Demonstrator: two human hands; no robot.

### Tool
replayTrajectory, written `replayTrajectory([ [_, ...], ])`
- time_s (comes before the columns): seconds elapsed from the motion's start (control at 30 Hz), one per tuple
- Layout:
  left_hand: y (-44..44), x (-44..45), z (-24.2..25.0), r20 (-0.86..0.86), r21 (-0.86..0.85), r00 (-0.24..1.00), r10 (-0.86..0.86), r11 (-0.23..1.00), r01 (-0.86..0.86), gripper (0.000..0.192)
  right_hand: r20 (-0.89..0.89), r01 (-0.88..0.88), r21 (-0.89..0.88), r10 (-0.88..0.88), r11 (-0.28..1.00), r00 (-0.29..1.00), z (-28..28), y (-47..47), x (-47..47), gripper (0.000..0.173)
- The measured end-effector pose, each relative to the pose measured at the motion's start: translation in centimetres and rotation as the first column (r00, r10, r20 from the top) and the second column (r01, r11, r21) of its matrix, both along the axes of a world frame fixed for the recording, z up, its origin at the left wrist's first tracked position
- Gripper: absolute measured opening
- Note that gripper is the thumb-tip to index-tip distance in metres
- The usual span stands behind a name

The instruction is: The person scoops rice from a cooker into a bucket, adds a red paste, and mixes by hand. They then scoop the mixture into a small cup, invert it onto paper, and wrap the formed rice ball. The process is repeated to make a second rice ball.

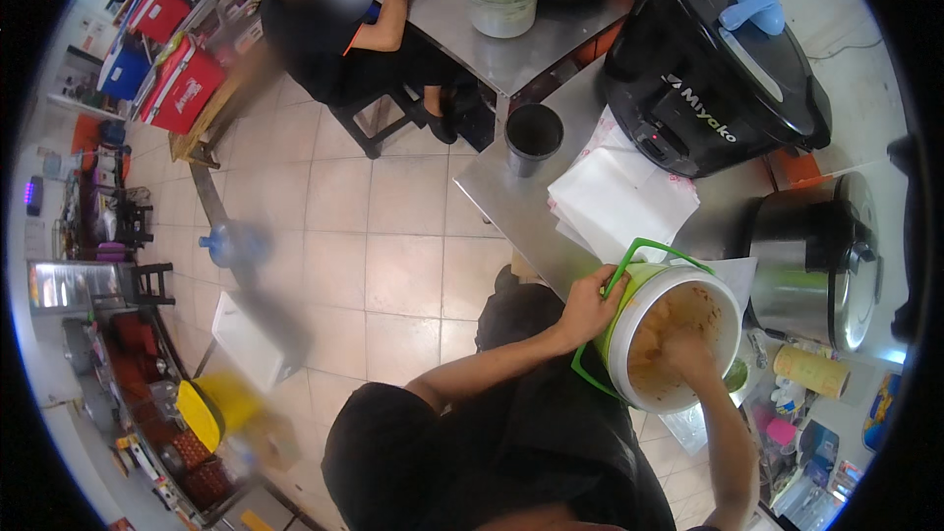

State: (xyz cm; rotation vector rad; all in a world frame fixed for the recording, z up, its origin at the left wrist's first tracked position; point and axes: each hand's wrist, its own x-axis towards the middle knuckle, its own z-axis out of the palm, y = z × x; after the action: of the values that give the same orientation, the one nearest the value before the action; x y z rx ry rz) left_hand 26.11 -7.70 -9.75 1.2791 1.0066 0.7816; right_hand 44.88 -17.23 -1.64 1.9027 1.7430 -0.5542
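Observation:
A lime-green insulated bucket (622,339) with a white rim and a bright green handle is tipped so that its mouth faces me. My left hand (594,304) grips its side at the handle. Down inside the bucket is my right hand (682,350), blurred, its fingers not clear. An orange-brown food (653,328) coats or fills the inner bottom, and reddish-brown bits cling to the wall. White wrapping papers (627,192) lie in a stack just beyond the bucket on the steel table (490,188).
A large black Miyako rice cooker (664,88) and a steel cooker (793,287) stand along the wall. Near the table corner is a dark cup (532,140). A seated person (332,29) works at another steel table (509,63), where a tub (501,4) holds utensils.

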Motion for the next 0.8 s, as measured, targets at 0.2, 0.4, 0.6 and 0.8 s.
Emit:
replayTrajectory([
  [0.2,0.1,-0.1,0.2,-0.024,-0.009,1.0,-0.008,1.0,0.008,0.028,-0.459,0.529,-0.033,-0.483,0.848,0.746,3.3,3.6,-1.9,0.039],
  [0.4,0.1,-0.3,0.2,-0.038,0.026,0.999,-0.021,0.999,0.022,0.028,-0.066,0.241,-0.125,-0.25,0.963,0.966,0.3,-0.1,-0.5,0.031],
  [0.6,0.1,-0.2,0.2,-0.01,-0.014,1.0,-0.018,1.0,0.018,0.028,0.165,0.023,0.136,-0.045,0.99,0.985,-0.6,-1.6,0.9,0.026],
  [0.8,0.2,-0.1,0.3,-0.049,-0.014,0.998,-0.025,1.0,0.024,0.027,-0.232,0.395,-0.104,-0.409,0.913,0.883,1.1,2.0,-2.2,0.028],
])
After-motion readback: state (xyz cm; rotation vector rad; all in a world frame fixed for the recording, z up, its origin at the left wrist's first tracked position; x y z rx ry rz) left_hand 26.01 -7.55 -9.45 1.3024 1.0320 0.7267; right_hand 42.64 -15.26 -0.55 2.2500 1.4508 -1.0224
